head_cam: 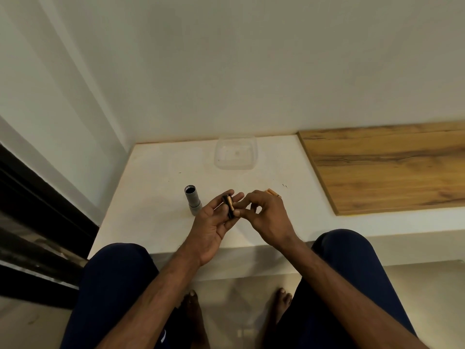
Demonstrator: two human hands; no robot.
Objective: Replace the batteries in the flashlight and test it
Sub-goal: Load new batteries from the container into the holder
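Observation:
The grey flashlight body [192, 201] lies on the white ledge [156, 187] with its open end facing away from me, just left of my hands. My left hand [214, 222] cradles a small black battery holder [228, 206] with a gold-and-black battery in it. My right hand [266, 215] is beside it, and its fingertips pinch the near end of that battery. Loose orange-gold batteries [273, 192] lie on the ledge behind my right hand, partly hidden by it.
A clear plastic container [236, 153] stands at the back of the ledge by the wall. A wooden panel [387, 170] covers the ledge's right part. My knees and bare feet are below the front edge. A dark frame runs along the left.

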